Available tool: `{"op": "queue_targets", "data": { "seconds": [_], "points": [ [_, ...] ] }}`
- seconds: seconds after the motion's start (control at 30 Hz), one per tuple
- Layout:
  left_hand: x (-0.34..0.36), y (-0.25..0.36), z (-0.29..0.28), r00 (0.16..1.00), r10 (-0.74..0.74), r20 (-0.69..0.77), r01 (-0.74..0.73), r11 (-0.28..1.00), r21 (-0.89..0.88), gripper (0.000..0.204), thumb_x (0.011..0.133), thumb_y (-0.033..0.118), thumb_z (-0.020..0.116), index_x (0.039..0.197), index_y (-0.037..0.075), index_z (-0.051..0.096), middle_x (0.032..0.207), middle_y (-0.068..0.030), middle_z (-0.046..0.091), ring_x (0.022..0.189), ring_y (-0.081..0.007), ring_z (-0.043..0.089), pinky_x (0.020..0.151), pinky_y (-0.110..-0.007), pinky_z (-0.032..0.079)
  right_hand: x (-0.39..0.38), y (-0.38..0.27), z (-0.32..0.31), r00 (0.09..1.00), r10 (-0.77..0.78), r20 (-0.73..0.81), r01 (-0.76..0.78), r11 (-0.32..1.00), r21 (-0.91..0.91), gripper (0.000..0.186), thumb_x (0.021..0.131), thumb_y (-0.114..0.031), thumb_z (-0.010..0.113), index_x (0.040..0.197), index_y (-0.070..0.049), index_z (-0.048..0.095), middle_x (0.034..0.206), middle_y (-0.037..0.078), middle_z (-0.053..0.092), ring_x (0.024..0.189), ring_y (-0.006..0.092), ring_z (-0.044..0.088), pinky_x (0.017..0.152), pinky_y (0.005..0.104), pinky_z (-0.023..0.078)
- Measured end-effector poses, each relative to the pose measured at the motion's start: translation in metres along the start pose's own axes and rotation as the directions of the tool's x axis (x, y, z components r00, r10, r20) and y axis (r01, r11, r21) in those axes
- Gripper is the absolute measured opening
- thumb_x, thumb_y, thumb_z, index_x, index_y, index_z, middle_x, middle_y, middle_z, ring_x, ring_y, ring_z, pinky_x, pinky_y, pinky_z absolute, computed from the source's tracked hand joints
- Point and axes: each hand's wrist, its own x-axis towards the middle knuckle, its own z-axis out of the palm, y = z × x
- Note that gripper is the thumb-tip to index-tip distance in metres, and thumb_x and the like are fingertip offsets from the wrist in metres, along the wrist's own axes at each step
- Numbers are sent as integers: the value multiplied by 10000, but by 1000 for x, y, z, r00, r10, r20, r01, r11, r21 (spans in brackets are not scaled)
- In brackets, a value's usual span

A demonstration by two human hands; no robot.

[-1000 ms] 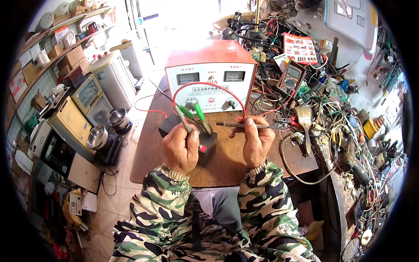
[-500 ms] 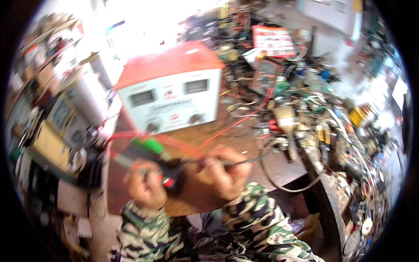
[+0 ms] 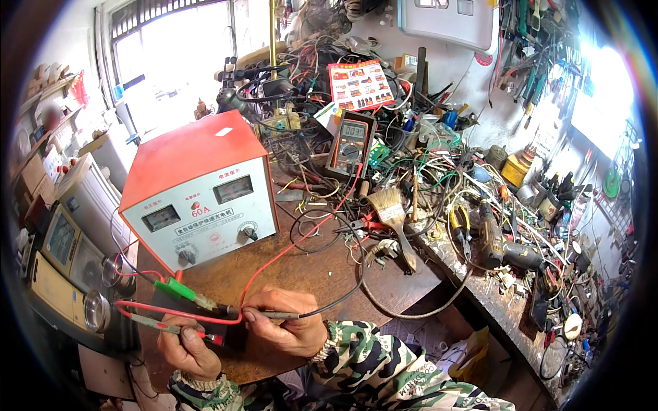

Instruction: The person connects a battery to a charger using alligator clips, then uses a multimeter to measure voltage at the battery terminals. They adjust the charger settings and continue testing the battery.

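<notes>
My left hand (image 3: 188, 349) grips a grey test probe (image 3: 148, 320), attached to a red lead (image 3: 274, 257). In my right hand (image 3: 288, 332), a second probe (image 3: 277, 315) with a black lead is pinched. Both hands are at a dark battery-like block (image 3: 171, 300), partly hidden by hands and wires, with a green-handled clamp (image 3: 177, 288) on it; whether the probe tips touch metal I cannot tell. Behind them stands a red-topped charger (image 3: 195, 222) with two meters and knobs. Farther right a multimeter (image 3: 351, 152) has its display lit or showing digits.
The wooden bench (image 3: 329, 274) carries a paintbrush (image 3: 387, 209), pliers (image 3: 460, 229), a drill (image 3: 490, 236), heaped cables and a red-bordered leaflet (image 3: 358, 85). Tools hang on the right wall. At left are appliances (image 3: 48, 274) and steel pots (image 3: 97, 308); a bright doorway is behind.
The view has swung toward the right and upward, so the charger and my hands now appear lower left and the multimeter is nearer centre. Both hands still hold their probes.
</notes>
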Motion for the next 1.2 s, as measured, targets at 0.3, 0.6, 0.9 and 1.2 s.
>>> {"op": "queue_targets", "data": {
  "seconds": [0.3, 0.6, 0.9, 1.2],
  "points": [
    [-2, -1, 1, 999, 23, -28, -22, 999, 36, 298, 1007, 225, 462, 853, -14, 552, 720, -89, 528, 580, -187, 499, 524, -320, 365, -1, 0, 4, 999, 32, -31, -29, 996, 89, 101, 911, -61, 672, 987, 5, 671, 782, 112, 634, 656, 226, 630, 590, 324, 476],
    [0, 5, 1, 999, 31, -24, -30, 997, 65, 302, 1009, 230, 463, 888, -28, 562, 719, -75, 541, 600, -169, 503, 533, -300, 370, -2, 2, 0, 1000, 7, 16, -8, 998, 57, 138, 922, -25, 648, 1043, 38, 672, 856, 108, 683, 711, 171, 697, 606, 274, 517],
    [-1, 9, 6, 997, 9, -71, -4, 998, 70, 292, 999, 225, 460, 876, -30, 534, 728, -81, 538, 610, -158, 498, 534, -291, 388, -1, -2, 2, 999, 23, -28, -21, 996, 90, 134, 911, -63, 669, 1026, 5, 667, 783, 115, 616, 665, 242, 615, 601, 338, 470],
    [-2, 2, 2, 999, 24, -32, -22, 998, 59, 309, 1009, 241, 449, 874, -31, 510, 724, -94, 530, 597, -164, 492, 519, -295, 378, -2, -2, 1, 999, 37, -17, -35, 996, 76, 128, 908, -60, 673, 1019, 3, 664, 777, 116, 614, 660, 247, 613, 595, 343, 468]
  ]
}}
